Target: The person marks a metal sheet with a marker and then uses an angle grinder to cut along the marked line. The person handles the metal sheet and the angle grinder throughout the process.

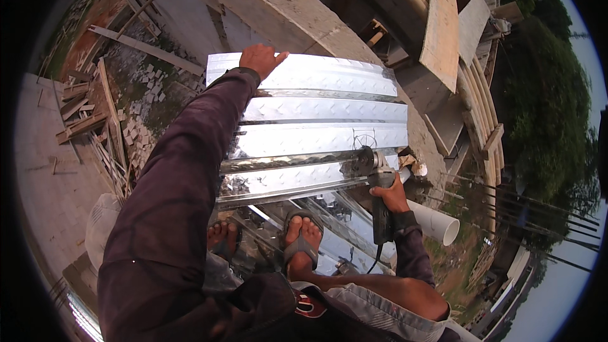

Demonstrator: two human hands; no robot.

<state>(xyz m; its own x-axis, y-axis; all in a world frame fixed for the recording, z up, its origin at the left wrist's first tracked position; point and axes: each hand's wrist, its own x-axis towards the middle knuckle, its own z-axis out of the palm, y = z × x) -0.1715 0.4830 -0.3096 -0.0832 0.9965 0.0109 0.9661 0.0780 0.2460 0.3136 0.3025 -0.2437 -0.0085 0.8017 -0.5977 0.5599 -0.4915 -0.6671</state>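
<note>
A shiny corrugated metal decking sheet with raised ribs and embossed marks lies in front of me, over other similar metal sheets. At its far left edge my left hand grips the top rib, thumb pointing right. My right hand is wrapped round an angle grinder with a dark body and a cord trailing from its lower end. The grinder's disc stands on edge at a rib near the sheet's right side; whether it touches the metal I cannot tell.
My sandalled feet are on the lower metal sheets. A white pipe lies right of the grinder. Beyond the sheet runs a concrete beam. Planks and rubble lie far below at left; plywood boards stand at upper right.
</note>
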